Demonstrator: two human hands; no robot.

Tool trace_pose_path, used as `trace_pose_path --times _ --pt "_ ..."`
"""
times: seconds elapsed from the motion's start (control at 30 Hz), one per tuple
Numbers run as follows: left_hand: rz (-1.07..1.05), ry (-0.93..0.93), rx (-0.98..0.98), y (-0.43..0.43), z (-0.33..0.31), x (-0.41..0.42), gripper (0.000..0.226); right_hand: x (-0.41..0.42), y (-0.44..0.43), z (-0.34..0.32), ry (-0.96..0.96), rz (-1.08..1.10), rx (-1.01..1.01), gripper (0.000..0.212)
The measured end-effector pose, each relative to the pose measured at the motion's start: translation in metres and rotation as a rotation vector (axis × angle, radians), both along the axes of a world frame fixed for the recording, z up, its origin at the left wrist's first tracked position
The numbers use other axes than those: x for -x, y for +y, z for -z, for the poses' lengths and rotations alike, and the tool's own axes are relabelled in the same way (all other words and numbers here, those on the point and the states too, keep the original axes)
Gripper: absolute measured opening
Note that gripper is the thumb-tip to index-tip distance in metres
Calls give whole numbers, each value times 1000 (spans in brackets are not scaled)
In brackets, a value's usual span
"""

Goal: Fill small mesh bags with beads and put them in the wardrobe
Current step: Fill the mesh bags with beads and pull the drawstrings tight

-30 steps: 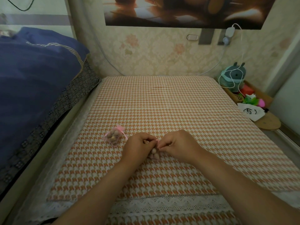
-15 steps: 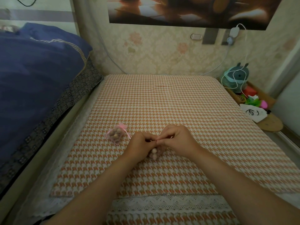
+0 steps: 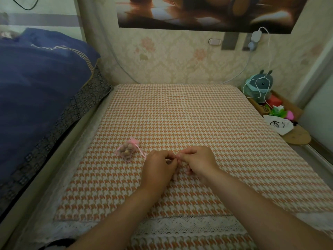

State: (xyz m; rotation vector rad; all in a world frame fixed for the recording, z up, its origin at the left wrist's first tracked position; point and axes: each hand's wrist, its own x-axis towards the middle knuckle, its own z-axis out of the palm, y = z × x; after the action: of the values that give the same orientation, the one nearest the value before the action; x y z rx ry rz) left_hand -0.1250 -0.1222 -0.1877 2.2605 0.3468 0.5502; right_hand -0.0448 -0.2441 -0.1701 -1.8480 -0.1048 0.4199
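Head view: left hand and right hand meet at the near middle of the houndstooth cover. We note each grip pinching a pink drawstring; whatever hangs beneath is mostly hidden. A bead-filled mesh bag lies just left of the left hand.

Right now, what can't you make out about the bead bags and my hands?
Head view only.
Second bag: almost wholly hidden by the left hand and right hand pinching it; closed or not, unknown.
Filled pink bag: bead count, too small and overlapping.
Wall picture: cut off by the top edge.
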Motion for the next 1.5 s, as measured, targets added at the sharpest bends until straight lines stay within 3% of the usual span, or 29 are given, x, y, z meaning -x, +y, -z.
trace_pose_path --times 0.4,0.53,0.67,0.83,1.13,1.37,1.5 --pt "92 -39 -89 5 5 -2 5 -10 -14 -21 38 -313 206 7" --pt "150 -83 -15 10 7 1 11 -11 -13 -26 184 -386 246 6" --pt "122 -170 -76 10 9 5 9 -15 -14 -32 430 -400 105 15" --pt "87 -129 -72 7 12 3 11 -17 -15 -33 599 -380 44 19" --pt "35 -172 158 -1 13 5 9 -11 -9 -27 652 -240 13 18" --pt "-9 -122 88 1 10 3 9 -9 -8 -29 635 -240 23 23" --pt "-22 -117 150 4 7 3 6 -9 -8 -30 621 -242 20 20"
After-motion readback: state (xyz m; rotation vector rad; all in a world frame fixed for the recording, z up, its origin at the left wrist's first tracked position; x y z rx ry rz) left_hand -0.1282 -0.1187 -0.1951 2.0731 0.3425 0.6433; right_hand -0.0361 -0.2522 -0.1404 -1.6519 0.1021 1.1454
